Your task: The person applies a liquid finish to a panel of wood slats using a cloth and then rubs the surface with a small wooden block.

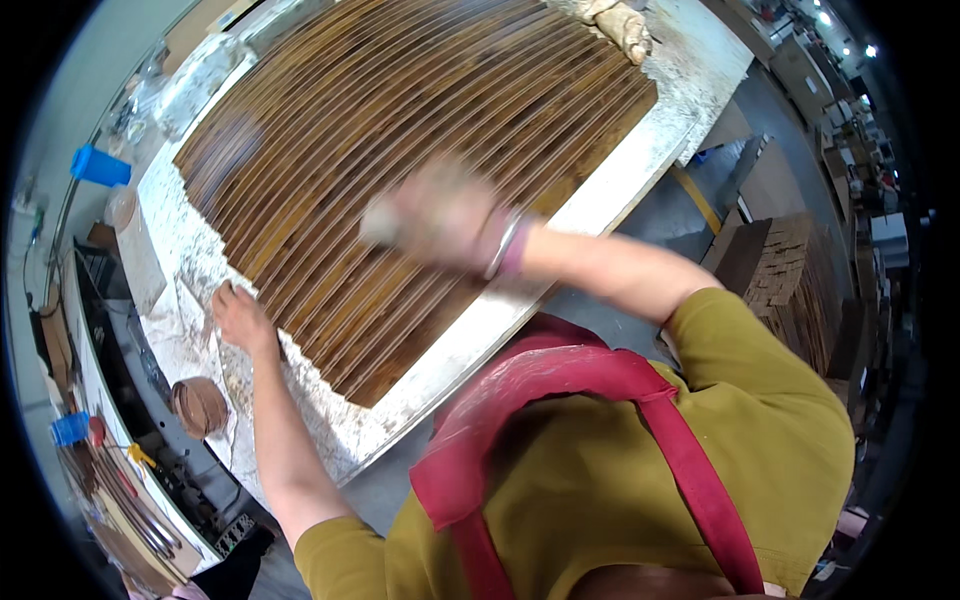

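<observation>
Nearest, a creased red apron (520, 385) over an olive shirt (570, 480). Just past it, a desk (610, 195) under a white, brown-stained covering. To the left, a round brown container (200, 407). Across the desk, long brown wooden strips (400, 130), glossy, parallel, stepped at the ends. At their left ends, the left grip (243, 318), bare, fingers half bent; cannot tell whether holding anything. Above the strips, the right grip (440, 215), gloved, blurred; cannot tell how far closed or on what. Farther, a blue cup (100, 165), a crumpled tan cloth (622, 27), stacked wooden pieces (785, 265), cardboard boxes (803, 75).

One tub (200, 407), apparently twenty-plus strips (350, 130)
</observation>
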`<state>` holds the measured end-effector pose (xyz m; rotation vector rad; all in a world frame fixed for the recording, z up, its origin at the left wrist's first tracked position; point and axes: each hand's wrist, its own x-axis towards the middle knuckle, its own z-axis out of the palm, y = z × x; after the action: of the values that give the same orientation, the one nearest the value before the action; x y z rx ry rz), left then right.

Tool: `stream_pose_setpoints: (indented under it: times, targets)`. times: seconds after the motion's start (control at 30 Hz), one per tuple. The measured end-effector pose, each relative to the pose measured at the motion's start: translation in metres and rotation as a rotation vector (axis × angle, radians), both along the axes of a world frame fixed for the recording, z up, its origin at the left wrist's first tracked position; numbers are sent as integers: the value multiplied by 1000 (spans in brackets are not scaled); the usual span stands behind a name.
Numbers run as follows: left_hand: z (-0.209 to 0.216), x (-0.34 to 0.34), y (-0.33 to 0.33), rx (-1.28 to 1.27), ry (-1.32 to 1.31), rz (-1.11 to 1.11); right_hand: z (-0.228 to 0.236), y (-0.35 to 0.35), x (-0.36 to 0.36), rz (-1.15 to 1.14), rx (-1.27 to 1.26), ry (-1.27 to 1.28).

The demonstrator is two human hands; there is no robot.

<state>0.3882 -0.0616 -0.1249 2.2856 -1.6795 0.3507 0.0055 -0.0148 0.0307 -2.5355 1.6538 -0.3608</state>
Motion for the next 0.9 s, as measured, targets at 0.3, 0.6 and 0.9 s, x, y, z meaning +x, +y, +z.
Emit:
stream_pose_setpoints:
  times: [0.3, 0.6, 0.9]
  targets:
    - [4, -7, -7, -25, 5, -33, -29, -56, -184, -258, -274, 56]
    - [-8, 7, -8, -47, -1, -75, -33, -33, -185, -359, -36, 24]
    - [-7, 43, -1, 18, 91, -108, -49, 20, -104, 212, -330, -230]
